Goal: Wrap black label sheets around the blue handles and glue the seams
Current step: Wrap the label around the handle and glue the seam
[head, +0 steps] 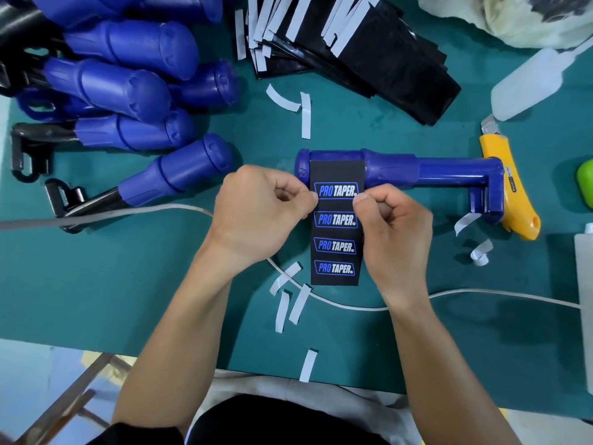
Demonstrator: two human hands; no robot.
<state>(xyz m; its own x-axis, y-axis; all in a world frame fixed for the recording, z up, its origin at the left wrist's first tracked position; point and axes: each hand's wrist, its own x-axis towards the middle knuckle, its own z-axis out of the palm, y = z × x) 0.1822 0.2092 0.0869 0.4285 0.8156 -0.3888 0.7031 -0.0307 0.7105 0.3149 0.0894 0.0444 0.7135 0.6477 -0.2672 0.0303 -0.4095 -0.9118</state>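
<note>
Where the green mat [96,284] begins at the left, a pile of bare blue handles [128,81] lies heaped, several showing black metal ends and none wearing a label. Next, the left hand [256,210] has its fingers curled tight, thumb and forefinger pinching the left edge of the black label sheet [336,226] beside the uppermost printed logo. The sheet lies at centre. Its far end rests on the grip of the blue handle [394,170] in work, between the end flange and the raised collar, and the rest runs flat toward the person with four logos face up. The right hand [391,226] mirrors the left, fingers folded under and thumb pinching the sheet's right edge. Peeled white backing strips [306,115] are scattered around, and a stack of unused sheets [353,43] lies beyond. Further right are a yellow utility knife [510,194], just beside the handle's bent end, and a translucent glue bottle [542,81] on its side.

Judged stage: the sheet is being squared on the grip, and wrapping has not yet begun.

Risks:
- Unequal pull from the two pinches would skew the sheet, so the seam edges would spiral and fail to meet.
- Slack would trap a wrinkle.
- The handle, with nothing visibly restraining it, may roll.
- A loose strip could catch beneath the sheet.
- Both hands are occupied, and the glue lies well apart from them.
</note>
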